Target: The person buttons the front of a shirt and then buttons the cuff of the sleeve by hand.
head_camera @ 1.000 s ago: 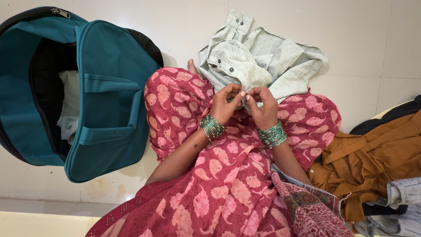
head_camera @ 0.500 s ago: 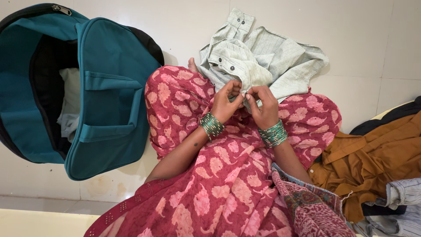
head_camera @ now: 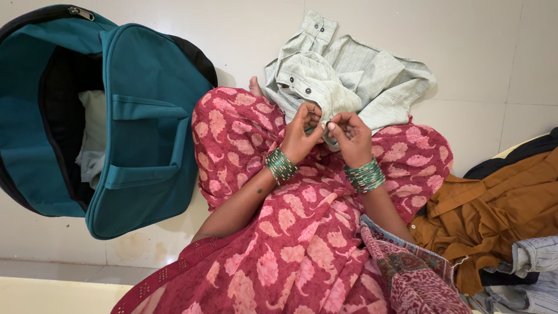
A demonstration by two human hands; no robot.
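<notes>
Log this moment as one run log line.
left hand: pinching grey shirt | right hand: pinching same shirt | teal bag: open

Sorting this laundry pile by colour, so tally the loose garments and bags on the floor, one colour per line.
Pale grey-green: 1, the button shirt, pinched at its edge by the left hand and right hand
Teal: 1, the open duffel bag
Mustard brown: 1, the shirt
Grey-blue striped: 1, the garment
Black: 1, a garment
Total: 5
</notes>
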